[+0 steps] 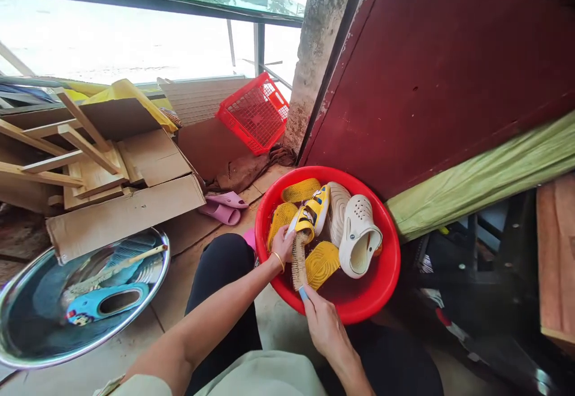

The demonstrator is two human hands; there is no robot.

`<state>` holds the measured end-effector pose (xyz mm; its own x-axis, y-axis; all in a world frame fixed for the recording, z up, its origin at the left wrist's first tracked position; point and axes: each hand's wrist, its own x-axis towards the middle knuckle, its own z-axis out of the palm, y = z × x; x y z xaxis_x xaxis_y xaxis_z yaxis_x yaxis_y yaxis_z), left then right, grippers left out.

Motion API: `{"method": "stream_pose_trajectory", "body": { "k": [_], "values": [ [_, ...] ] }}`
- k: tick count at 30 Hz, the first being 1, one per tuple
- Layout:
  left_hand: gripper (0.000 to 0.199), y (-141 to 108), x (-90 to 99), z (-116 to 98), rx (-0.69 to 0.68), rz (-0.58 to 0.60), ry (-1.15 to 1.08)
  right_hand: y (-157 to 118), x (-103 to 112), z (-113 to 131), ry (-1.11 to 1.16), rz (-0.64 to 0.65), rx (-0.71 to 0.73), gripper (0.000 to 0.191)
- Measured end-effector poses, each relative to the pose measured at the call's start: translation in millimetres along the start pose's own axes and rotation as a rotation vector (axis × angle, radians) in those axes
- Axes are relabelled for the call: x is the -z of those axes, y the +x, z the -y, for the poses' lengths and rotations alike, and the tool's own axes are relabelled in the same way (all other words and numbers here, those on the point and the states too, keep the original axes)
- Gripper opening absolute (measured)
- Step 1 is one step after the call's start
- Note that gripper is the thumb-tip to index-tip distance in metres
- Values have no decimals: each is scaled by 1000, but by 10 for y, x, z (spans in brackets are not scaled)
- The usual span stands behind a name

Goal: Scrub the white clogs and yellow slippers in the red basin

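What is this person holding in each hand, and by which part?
The left hand holds a yellow-and-white shoe by its near end; the right hand holds a tan-bristled brush by its blue handle.

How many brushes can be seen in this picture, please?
2: one brush in the right hand, at a yellow shoe; a second brush in the metal basin at the left. Others could be hidden in the red basin.

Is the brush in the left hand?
No, the right hand grips the brush while the left hand holds a yellow shoe.
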<state>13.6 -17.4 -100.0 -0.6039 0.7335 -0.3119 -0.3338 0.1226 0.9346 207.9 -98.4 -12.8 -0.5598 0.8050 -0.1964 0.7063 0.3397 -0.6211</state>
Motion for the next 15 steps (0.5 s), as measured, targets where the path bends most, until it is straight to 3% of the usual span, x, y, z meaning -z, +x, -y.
{"method": "stream_pose_trajectory", "body": {
  "k": [5,7,12,15],
  "values": [
    [33,-2,-8,-15,31,-16,-32,513,91,128,-190,-12,-134,47],
    [32,11,0,-35,51,-33,-59,543,104,163,-204,-20,-108,47],
    [29,29,2,-85,142,-60,-166,-27,238,-10,-95,-1,54,44],
    [27,-8,-16,-155,218,-34,-254,-371,359,-183,20,-76,120,41]
  ]
}}
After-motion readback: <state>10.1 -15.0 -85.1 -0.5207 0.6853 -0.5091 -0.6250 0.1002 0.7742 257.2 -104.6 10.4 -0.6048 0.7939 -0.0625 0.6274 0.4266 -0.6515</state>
